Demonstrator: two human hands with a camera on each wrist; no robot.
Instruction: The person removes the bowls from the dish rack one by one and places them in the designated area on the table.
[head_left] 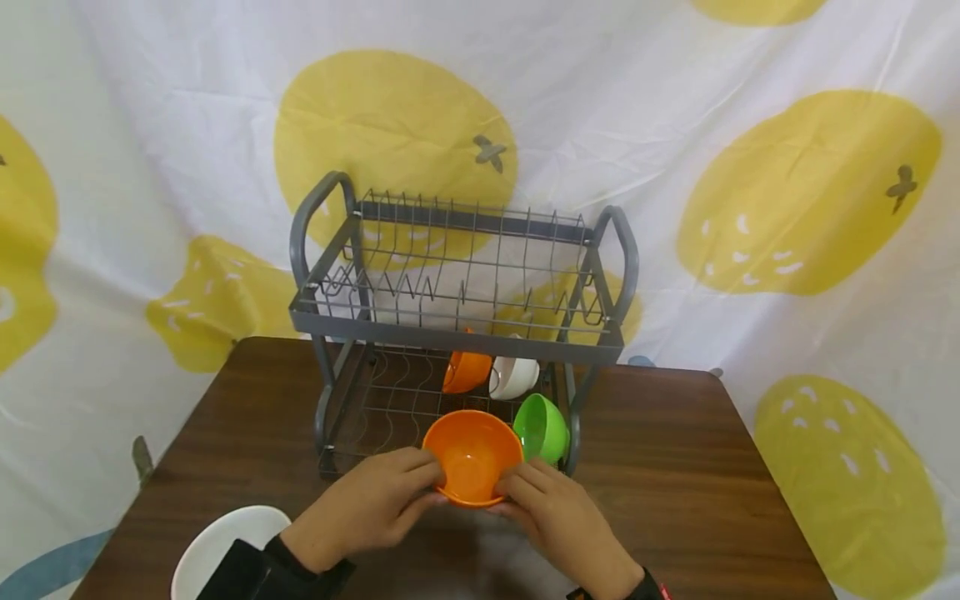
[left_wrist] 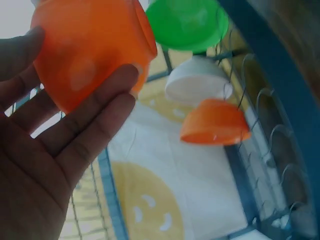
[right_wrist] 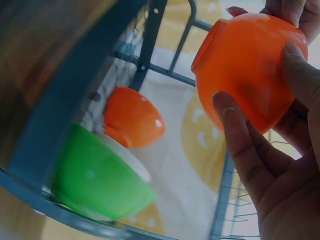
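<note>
An orange bowl (head_left: 471, 454) is held in front of the dish rack, its inside facing the head camera. My left hand (head_left: 375, 504) grips its left rim, thumb on one side and fingers curled over the other. On the opposite rim my right hand (head_left: 555, 517) pinches it the same way. Both wrist views show the outside of this orange bowl (left_wrist: 90, 45) between thumb and fingers. On the rack's lower tier, just beyond, stand a green bowl (head_left: 542, 428), a white bowl (head_left: 514, 377) and a second orange bowl (head_left: 467, 372), all tilted on their sides.
The two-tier grey dish rack (head_left: 457, 337) stands on a dark wooden table (head_left: 675, 500); its upper wire tier overhangs the lower bowls. A white dish (head_left: 217, 542) lies at the left front, partly behind my left sleeve. A lemon-print cloth (head_left: 600, 108) hangs behind.
</note>
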